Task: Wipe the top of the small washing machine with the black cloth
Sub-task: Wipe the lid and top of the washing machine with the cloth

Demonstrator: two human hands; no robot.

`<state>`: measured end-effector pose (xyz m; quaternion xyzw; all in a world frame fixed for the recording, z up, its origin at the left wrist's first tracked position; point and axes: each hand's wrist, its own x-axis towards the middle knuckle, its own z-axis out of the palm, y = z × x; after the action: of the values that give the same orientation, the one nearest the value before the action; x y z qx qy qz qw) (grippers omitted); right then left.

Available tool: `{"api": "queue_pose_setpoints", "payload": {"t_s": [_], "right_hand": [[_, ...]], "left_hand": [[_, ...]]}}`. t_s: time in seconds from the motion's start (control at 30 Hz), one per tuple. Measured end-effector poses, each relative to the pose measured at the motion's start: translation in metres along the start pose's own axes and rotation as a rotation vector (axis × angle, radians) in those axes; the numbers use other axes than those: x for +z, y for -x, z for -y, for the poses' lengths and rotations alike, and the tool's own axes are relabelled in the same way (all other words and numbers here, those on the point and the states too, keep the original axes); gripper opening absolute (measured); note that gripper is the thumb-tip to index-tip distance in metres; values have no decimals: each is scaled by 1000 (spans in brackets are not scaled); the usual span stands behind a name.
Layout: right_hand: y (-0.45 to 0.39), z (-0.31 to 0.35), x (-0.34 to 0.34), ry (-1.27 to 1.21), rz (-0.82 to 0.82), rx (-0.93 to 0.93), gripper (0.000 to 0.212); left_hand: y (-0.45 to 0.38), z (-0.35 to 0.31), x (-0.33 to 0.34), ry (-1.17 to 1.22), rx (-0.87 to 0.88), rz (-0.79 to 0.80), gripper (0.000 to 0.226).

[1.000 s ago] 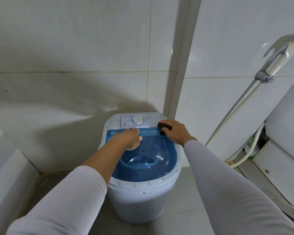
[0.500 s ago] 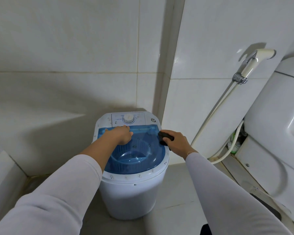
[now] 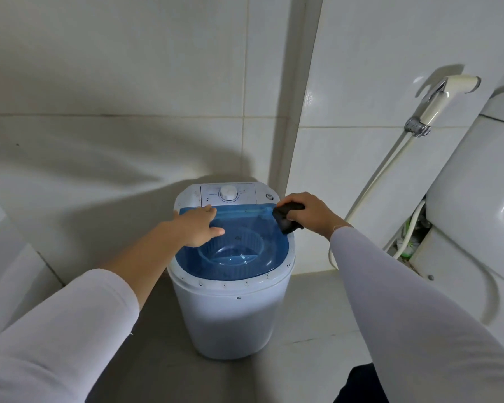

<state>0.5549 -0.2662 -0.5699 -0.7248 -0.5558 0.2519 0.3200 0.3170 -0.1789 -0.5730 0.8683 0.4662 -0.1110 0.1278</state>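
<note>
Right hand point(image 3: 309, 212) bunched around soft, light black cloth point(image 3: 285, 219) at centre-right rim of washing machine point(image 3: 230, 309); left hand point(image 3: 197, 228) flat, steadying slick lid.

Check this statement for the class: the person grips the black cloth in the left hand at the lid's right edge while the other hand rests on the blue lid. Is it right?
Not quite. The head view shows the right hand gripping the black cloth at the lid's right edge; the left hand rests open on the blue lid.
</note>
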Motion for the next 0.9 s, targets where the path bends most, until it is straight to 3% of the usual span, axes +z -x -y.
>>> {"api": "queue_pose_setpoints", "payload": {"t_s": [0.07, 0.13, 0.23, 0.3, 0.37, 0.57, 0.9], "right_hand": [[-3, 4, 14, -44, -27, 54, 17], [-5, -1, 28, -73, -82, 103, 36], [-5, -10, 43, -56, -144, 126, 33], [-4, -14, 48, 22, -133, 170, 55], [-5, -17, 52, 76, -106, 182, 63], [10, -12, 49, 68, -42, 156, 41], [52, -13, 57, 118, -66, 178, 39]], "left_hand": [[2, 4, 5, -14, -8, 33, 70], [2, 6, 12, -48, 0, 52, 74], [2, 6, 22, -75, 15, 51, 77], [-1, 7, 27, -46, 10, 41, 77], [-4, 9, 30, -23, 9, 27, 77], [-4, 6, 34, -15, -24, 8, 75], [-2, 3, 35, -30, -56, -24, 77]]}}
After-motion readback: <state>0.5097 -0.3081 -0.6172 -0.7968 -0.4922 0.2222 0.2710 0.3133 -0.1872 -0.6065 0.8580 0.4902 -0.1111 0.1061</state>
